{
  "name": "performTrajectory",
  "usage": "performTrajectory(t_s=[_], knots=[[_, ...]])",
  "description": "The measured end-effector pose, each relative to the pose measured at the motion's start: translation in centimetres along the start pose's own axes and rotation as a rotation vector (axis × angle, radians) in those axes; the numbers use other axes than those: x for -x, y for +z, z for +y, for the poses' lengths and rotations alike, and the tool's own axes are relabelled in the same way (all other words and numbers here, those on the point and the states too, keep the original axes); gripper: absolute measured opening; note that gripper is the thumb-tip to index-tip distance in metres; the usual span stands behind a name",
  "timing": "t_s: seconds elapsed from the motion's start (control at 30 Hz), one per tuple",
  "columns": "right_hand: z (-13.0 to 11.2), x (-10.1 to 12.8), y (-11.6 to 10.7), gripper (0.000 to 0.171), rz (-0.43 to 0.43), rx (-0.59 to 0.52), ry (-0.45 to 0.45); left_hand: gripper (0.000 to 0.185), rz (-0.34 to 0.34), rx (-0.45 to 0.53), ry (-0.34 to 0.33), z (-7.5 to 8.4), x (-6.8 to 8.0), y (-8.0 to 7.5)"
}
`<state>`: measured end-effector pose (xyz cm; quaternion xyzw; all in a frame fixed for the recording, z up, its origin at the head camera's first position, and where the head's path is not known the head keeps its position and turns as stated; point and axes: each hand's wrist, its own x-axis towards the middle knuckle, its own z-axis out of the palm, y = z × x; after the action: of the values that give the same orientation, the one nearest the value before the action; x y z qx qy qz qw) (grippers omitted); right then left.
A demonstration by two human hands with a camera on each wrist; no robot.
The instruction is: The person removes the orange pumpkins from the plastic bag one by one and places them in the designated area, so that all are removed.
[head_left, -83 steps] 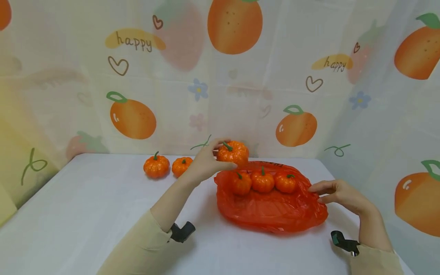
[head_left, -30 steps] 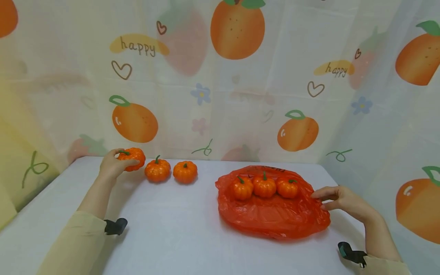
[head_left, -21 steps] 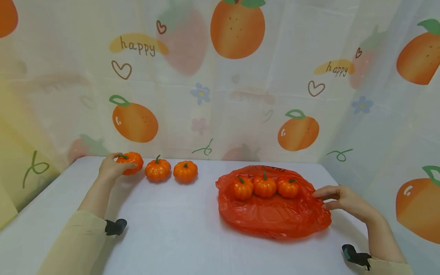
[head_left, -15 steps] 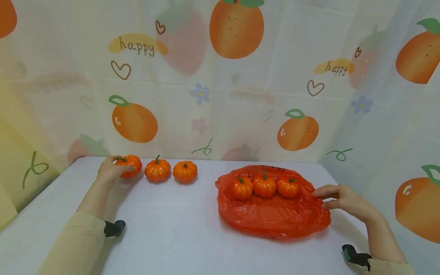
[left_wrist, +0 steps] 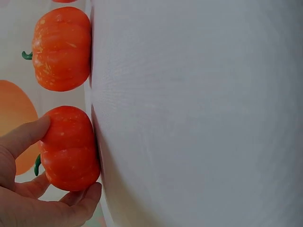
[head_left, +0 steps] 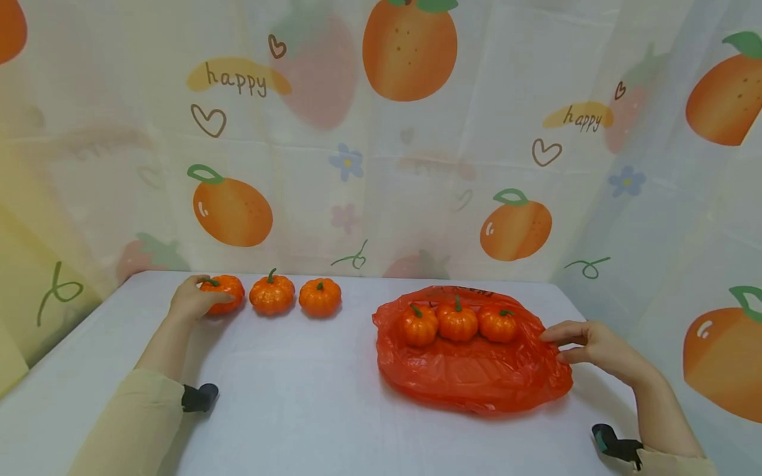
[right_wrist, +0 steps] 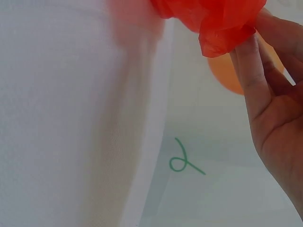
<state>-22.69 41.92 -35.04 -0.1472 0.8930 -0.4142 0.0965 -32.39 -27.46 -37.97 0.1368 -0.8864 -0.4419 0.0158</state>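
Observation:
My left hand [head_left: 192,303] grips a small orange pumpkin [head_left: 225,293] that sits on the white table [head_left: 297,396] at the far left; in the left wrist view my fingers [left_wrist: 28,135] curl round this pumpkin [left_wrist: 68,149]. Two more pumpkins [head_left: 272,295] [head_left: 320,297] stand in a row to its right. A red plastic bag [head_left: 470,370] lies at the right with three pumpkins [head_left: 456,321] on it. My right hand [head_left: 586,344] pinches the bag's right edge [right_wrist: 222,28].
A fruit-printed curtain [head_left: 381,132] closes off the back and both sides of the table. Bare tabletop stretches across the front and between the pumpkin row and the bag. Black wrist mounts [head_left: 199,396] [head_left: 616,444] sit on both sleeves.
My left hand carried a pumpkin from above the bag to the far left and lowered it onto the table beside the other two. The right hand stayed at the bag's edge.

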Motion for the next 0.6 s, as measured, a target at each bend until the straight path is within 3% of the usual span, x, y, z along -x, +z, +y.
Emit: performTrajectory(t_s=[0.6], knots=[[-0.42, 0.16, 0.10, 0.034, 0.024, 0.023, 0.008, 0.082, -0.021, -0.048, 0.032, 0.24, 0.32, -0.12]])
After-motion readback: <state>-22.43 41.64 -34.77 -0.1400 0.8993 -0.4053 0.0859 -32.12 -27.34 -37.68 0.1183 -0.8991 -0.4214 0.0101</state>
